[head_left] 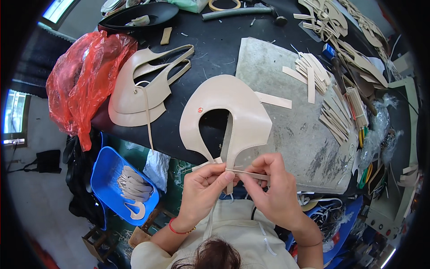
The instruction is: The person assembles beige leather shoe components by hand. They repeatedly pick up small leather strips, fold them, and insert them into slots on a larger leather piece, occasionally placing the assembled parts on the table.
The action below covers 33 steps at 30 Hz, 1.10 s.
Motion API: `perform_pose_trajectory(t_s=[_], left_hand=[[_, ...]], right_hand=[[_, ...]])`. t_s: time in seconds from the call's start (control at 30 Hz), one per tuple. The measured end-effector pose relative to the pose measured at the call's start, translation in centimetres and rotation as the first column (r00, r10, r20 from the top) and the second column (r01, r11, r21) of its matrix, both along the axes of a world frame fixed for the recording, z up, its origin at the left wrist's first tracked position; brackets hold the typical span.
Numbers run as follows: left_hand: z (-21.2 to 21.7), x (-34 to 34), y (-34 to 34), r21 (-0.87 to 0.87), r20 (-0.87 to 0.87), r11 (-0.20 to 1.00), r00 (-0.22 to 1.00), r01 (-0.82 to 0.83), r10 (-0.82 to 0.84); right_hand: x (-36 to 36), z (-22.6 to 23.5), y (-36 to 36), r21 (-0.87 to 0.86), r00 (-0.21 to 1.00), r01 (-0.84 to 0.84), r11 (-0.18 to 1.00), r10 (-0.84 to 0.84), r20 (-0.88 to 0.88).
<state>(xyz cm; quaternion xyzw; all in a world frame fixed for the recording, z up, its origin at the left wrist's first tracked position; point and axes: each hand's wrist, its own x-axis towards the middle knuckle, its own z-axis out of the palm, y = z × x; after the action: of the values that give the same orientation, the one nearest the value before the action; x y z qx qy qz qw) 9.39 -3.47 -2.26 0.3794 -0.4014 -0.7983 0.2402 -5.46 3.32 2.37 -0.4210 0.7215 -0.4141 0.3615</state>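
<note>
A beige stitched leather piece [251, 112], which looks like a shoe upper, rests at the front edge of the table with its wide curved part away from me. It has a large rounded opening and a small copper-coloured rivet [200, 110]. My left hand [201, 188] pinches the narrow strap at its near end. My right hand [274, 190] grips a thin beige strip [253, 175], which lies across that strap at my left fingertips. A second beige leather upper [139, 96] lies to the left, with a thin cord hanging from it.
A worn grey board [295, 148] on the right carries cut beige strips [336, 116]. A red plastic bag [83, 85], a black tray [148, 18] and a hammer [242, 12] lie farther off. A blue basin [105, 179] with beige pieces stands below the table at left.
</note>
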Motion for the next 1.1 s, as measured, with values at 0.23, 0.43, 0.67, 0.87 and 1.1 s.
perform_pose_trajectory(t_s=[0.23,0.43,0.67,0.87,1.1], left_hand=[[0.0,-0.3,0.2,0.006,0.006,1.0,1.0,-0.016,0.016],[0.4,-0.4,0.3,0.011,0.025,1.0,1.0,-0.004,0.004],[0.5,-0.7,1.1,-0.023,0.022,1.0,1.0,0.019,-0.019],[0.9,-1.0,1.4,-0.17,0.06,0.983,0.995,-0.063,0.074],[3.2,-0.8,-1.8,-0.139,-0.001,0.981,0.991,-0.132,0.134]], right_hand=[[-0.8,-0.5,0.2,-0.021,0.999,-0.037,0.999,0.037,0.004],[-1.0,-0.5,0.1,-0.028,0.999,-0.048,0.998,0.048,0.016],[-1.0,-1.0,0.2,-0.076,0.985,-0.143,0.987,0.135,-0.103],[-1.3,-0.7,-0.6,-0.158,0.982,-0.15,0.976,0.128,-0.137],[-8.6,-4.8,-3.6,-0.117,0.619,-0.215,0.97,0.042,-0.784]])
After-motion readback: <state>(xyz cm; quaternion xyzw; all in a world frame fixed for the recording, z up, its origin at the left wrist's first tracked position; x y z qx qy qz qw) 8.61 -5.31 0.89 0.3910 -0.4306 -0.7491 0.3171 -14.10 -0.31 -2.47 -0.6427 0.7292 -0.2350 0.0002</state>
